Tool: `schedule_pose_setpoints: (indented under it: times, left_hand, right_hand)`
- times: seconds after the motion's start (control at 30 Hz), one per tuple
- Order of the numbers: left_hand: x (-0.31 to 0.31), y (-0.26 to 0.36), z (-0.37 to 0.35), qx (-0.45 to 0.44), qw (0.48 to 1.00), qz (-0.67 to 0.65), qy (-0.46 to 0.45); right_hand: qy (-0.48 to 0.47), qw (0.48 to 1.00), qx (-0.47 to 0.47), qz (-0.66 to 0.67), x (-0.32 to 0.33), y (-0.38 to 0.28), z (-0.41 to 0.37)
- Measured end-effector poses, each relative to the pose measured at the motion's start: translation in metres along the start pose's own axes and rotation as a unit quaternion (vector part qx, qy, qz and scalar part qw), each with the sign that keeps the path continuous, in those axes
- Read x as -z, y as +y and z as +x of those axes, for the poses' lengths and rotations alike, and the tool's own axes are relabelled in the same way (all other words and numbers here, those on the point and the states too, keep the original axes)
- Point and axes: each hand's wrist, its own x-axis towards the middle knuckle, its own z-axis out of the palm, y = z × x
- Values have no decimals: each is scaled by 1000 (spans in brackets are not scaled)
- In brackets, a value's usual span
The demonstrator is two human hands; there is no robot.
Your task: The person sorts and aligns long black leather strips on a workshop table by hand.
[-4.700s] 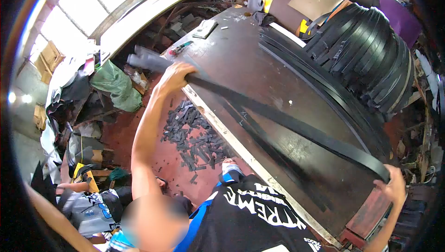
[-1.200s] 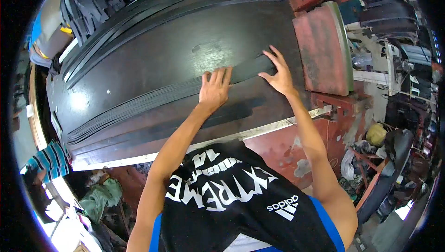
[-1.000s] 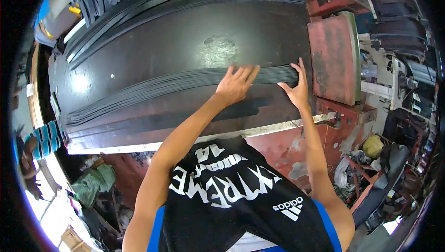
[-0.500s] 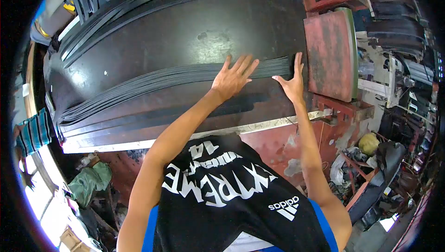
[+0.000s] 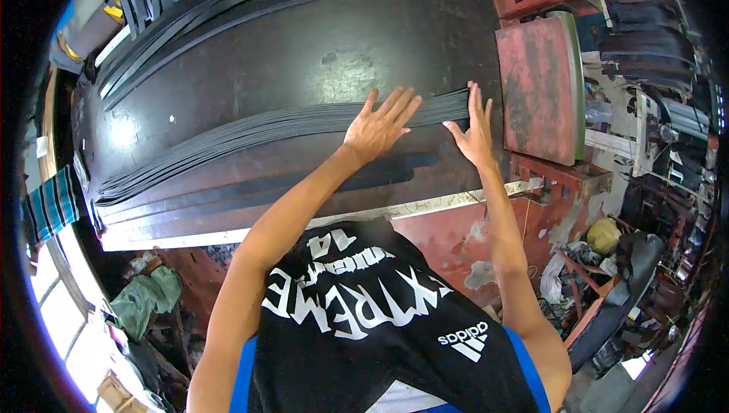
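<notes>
A long bundle of thin dark strips (image 5: 266,124) lies across the dark tabletop, its strips fanning apart slightly toward the left end. My left hand (image 5: 378,123) rests flat over the bundle near its right part, fingers spread. At the right end of the strips, my right hand (image 5: 474,130) stands with its fingers stretched out and thumb apart. Its fingers are against the strip ends, and it grips nothing. Between the two hands a short length of the bundle shows.
More long dark strips (image 5: 205,33) lie along the table's far side. A flat dark piece (image 5: 357,174) lies close to the near edge. Past the right end stands a reddish board (image 5: 538,90) on a red frame. A green cloth (image 5: 148,301) hangs below left.
My right hand has moved slightly left, closing the small gap to the strip ends. My left hand has hardly shifted and stays on the bundle.
</notes>
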Motion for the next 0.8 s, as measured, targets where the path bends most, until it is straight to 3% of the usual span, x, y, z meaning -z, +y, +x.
schedule_pose_setpoints:
  times: [0.33,0.47,0.6,0.8]
  left_hand:
    - [3,-1,-1,-1,1000,-1,-4]
    - [-1,-2,0,-3,1000,-7,10]
    - [2,-2,-1,1,1000,-5,5]
    - [-1,-2,-3,5,1000,-14,12]
  right_hand:
    - [11,999,-13,39,12,-5,3]
    - [-36,999,-14,30,10,-9,1]
    - [-1,998,-17,65,9,-9,-1]
    - [-25,1000,13,-6,-1,-1,-3]
